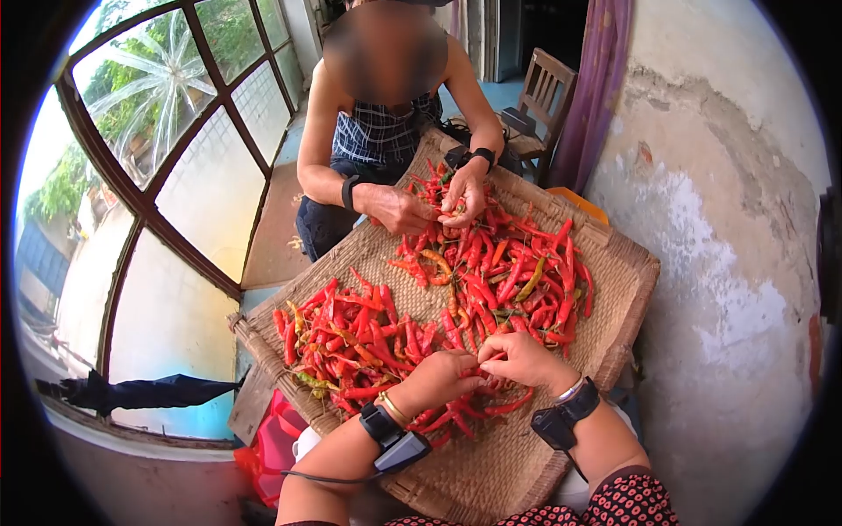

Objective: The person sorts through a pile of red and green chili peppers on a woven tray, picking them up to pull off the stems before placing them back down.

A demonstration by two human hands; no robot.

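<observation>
A rough plastered wall (728, 263) fills the right side, and an arched window (175, 175) with dark bars fills the left. Between them lies a big woven tray (526, 456), tilted across the view, with a heap of red chilies (456, 298) spread over most of it; a few in the heap are green or orange. A co-worker (386, 131) in a checked top sits at the far edge of the tray, both of that person's hands down in the far part of the heap. Behind them stand a wooden chair (548, 88) and a purple curtain (596, 79). A folded dark umbrella (140, 392) rests on the sill at the lower left, and a red bag (272, 447) lies under the tray's near corner.

At the near edge of the heap, the person's left hand (438, 379) and right hand (524, 358) meet. Both are closed, fingertips pinching a single chili (491, 358) between them, just above the pile. The left wrist bears a black device (390, 434) with a cable and a thin bangle; the right wrist bears a black strap (568, 412).
</observation>
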